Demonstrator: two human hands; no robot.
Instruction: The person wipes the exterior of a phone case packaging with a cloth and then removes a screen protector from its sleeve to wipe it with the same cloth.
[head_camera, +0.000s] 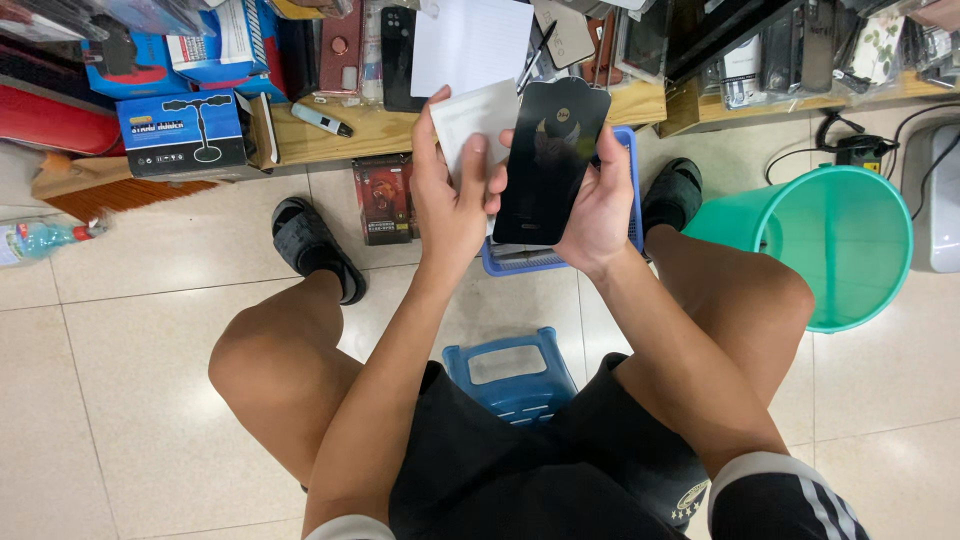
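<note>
Right hand (598, 205) fingers clamp black flat package (552, 160) (glossy); left hand (450, 190) pinches white sleeve (478, 122)

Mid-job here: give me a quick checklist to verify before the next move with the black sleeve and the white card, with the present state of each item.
1. Right hand has a firm grip on the black sleeve: ok, fingers wrap its right edge, thumb on its lower left.
2. Left hand holds the white card: ok, thumb pressed on its lower part.
3. Card clear of the sleeve: not ok, the sleeve overlaps its right side.
4. Sleeve's opening located: cannot tell, no open edge shows.
5. Blue basket underneath to catch drops: ok, directly below the hands.
6. Green bin within reach: ok, beside the right knee.
</note>
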